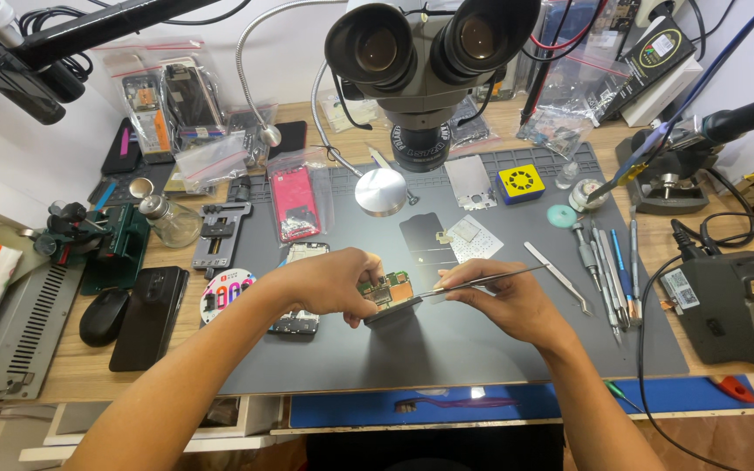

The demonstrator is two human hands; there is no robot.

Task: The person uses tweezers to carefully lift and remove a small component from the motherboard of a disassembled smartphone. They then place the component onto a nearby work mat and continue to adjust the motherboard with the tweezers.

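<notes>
**Head view: board held under tweezers on the mat**

The left hand (333, 283) pinches the left edge of a small green circuit board (386, 290) between thumb and fingers. This steadies the board on a dark block (392, 310) that raises it off the grey mat (447, 349). The block's purpose appears to be to keep the board level and clear of the mat.

The right hand (503, 301) is closed around a pair of tweezers (482, 281) in a pen-like grip. The tips meet the board's right edge. The handle end rises up and to the right, away from the body, so the wrist can rest on the mat for fine control.

The board lies at the mat's centre, directly below the microscope (429, 61). Its long axis runs roughly left to right, tilted slightly. The component side faces up. Which end is the connector end cannot be told.

Beyond the hands, a perforated sheet (473, 237) lies flat on the mat. A row of hand tools (608, 262) lies to the right, handles toward the worker, within reach of the right hand. A pink phone shell (294, 202) sits in a bag at far left. The mat covers the wooden bench (89, 371).
</notes>
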